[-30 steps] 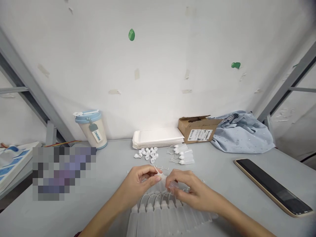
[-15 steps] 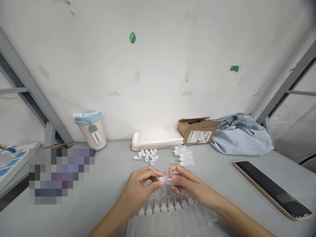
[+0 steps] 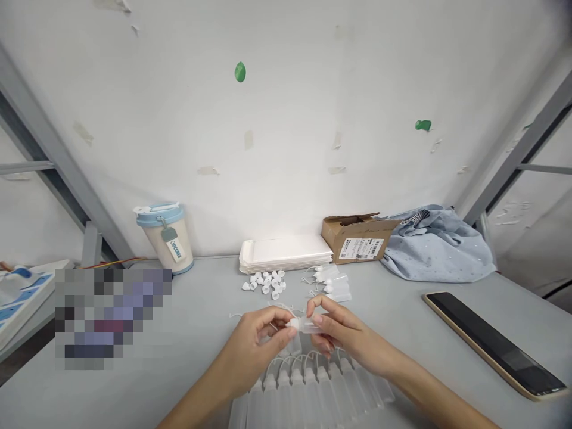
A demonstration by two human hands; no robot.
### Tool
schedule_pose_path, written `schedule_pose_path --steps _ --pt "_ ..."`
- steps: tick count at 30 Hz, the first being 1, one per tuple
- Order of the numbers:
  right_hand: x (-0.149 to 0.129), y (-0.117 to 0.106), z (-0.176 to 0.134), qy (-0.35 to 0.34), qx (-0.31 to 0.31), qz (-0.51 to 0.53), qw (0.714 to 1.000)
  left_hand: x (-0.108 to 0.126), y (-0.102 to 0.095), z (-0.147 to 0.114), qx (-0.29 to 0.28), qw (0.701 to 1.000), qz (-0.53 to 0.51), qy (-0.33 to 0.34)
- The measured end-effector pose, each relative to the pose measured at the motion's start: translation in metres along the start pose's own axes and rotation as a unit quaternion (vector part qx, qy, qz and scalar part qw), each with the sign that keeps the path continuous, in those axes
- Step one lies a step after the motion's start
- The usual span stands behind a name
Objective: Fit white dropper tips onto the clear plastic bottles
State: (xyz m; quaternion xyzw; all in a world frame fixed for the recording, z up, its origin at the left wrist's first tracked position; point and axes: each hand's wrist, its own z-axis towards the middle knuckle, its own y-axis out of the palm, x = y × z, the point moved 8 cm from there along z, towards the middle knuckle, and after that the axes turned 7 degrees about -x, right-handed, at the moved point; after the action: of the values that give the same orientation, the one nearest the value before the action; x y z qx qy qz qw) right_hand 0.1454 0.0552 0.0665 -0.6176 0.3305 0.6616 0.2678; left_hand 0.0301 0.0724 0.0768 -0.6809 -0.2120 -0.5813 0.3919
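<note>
Between my two hands lies a small translucent plastic bottle [image 3: 308,325], held sideways with its white cap [image 3: 294,323] toward the left. My left hand [image 3: 261,339] pinches the cap between thumb and fingertips. The bottle's body is gripped by my right hand [image 3: 342,328], index finger bent above it. A thin white string shows by the left fingertips. Below, a row of clear capped bottles [image 3: 308,393] with looped strings lies on the table, partly hidden by my forearms. Loose white caps [image 3: 266,282] are piled just beyond my hands. Several more small bottles [image 3: 335,286] lie to their right.
A stack of white boxes or envelopes [image 3: 286,253] stands against the wall beside an open cardboard box [image 3: 361,238]. Blue cloth [image 3: 438,247] is bunched at the back right. A phone [image 3: 491,339] lies on the right, and a lidded cup [image 3: 167,238] stands at the left.
Both hands keep their hold on the small bottle and cap, with only slight shifts of the fingers. The view has tilted very slightly; the other things stay put.
</note>
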Motion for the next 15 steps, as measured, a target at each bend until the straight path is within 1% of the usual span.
schedule_pose_path --steps 2,3,7,10,12,15 --pt "0.001 -0.001 0.0 0.004 0.002 0.0 1.0 0.003 -0.001 -0.001 0.009 1.0 0.009 0.015" --pt "0.0 -0.001 0.0 0.006 0.004 -0.004 1.0 0.003 -0.001 -0.001 0.009 1.0 0.011 0.012" --pt "-0.004 0.0 -0.002 0.01 0.001 -0.042 0.999 -0.01 0.005 0.0 -0.02 0.998 0.008 -0.055" --pt "-0.004 0.002 -0.004 0.022 -0.01 -0.076 0.997 -0.013 0.009 0.001 -0.031 0.997 -0.005 -0.07" --pt "-0.005 -0.001 -0.004 0.021 0.007 -0.115 0.993 -0.011 0.008 0.001 -0.022 0.997 -0.021 -0.067" --pt "-0.008 -0.009 -0.004 -0.001 0.056 -0.163 0.985 -0.011 0.007 0.001 -0.01 0.996 -0.045 -0.075"
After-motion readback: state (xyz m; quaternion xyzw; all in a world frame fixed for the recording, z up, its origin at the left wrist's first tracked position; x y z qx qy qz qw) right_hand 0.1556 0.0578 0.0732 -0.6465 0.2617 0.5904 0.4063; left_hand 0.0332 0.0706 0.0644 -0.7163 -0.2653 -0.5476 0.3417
